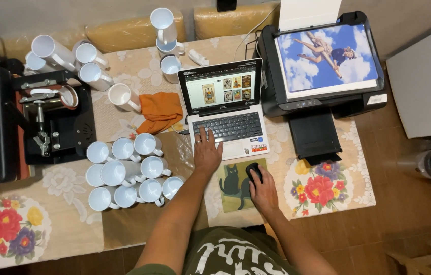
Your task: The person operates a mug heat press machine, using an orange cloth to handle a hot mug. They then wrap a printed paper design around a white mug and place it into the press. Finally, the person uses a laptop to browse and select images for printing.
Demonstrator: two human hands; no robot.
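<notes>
Your right hand (264,192) cups black mouse (254,170) on cat-print mousepad (232,189), front of small laptop (225,109). Left hand (207,150) flat, fingers spread on keyboard edge, gripping nothing. Keep wrist planted, small strokes; pad short. Glossy white mugs (129,173) clustered left on lace cloth; orange rag (160,111) crumpled nearby.

The left hand (207,151) lies flat on the lower left keys of an open laptop (228,108), fingers spread. The right hand (263,189) covers a black mouse (253,170) on a green mouse pad (235,186) with a black cat. White mugs (129,173) cluster to the left, near an orange cloth (160,111). A printer (322,69) holding a sky-blue print stands just right of the laptop.
</notes>
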